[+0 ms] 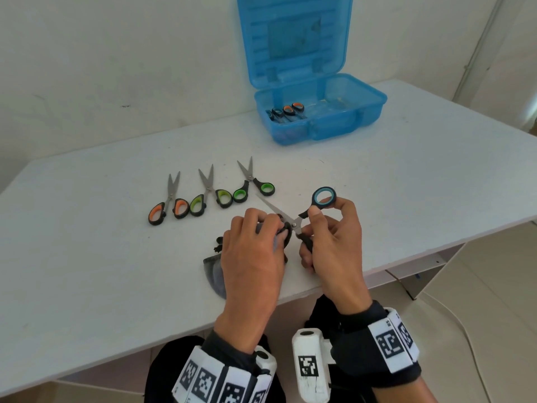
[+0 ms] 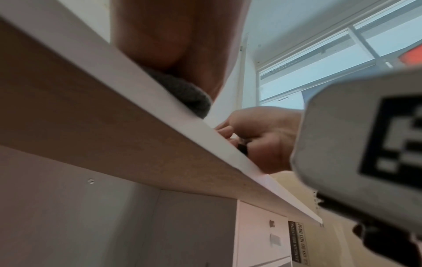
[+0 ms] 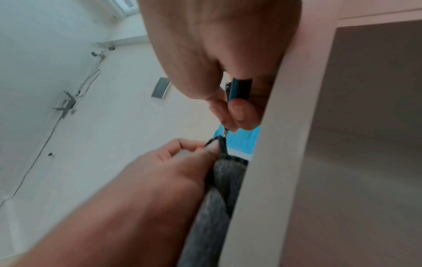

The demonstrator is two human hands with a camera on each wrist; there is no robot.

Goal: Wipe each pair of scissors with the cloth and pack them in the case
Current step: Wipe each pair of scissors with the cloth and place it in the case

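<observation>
Low in my left wrist view, right of centre, a narrow black-and-pale sticker (image 2: 298, 242) on the white cabinet front under the table reads, set sideways, "GLASS DO NOT DROP"; its second line is too blurred to make out. My wristbands carry square black-and-white code markers (image 1: 389, 344); beside one, tiny letters look like "R5".

Looked like a bare, plain room, perhaps an office: white walls (image 1: 116, 68), white table (image 1: 87, 271), wide window (image 2: 319, 72), loose floor cables (image 3: 45, 140).

Blue-handled scissors (image 1: 293, 221) sit opened in the grip, a grey cloth (image 1: 213, 273) wrapped on 1 blade. 3 more pairs (image 1: 207, 193) lie beyond-left; the open blue case (image 1: 319, 117) stands farther off, holding 2.
</observation>
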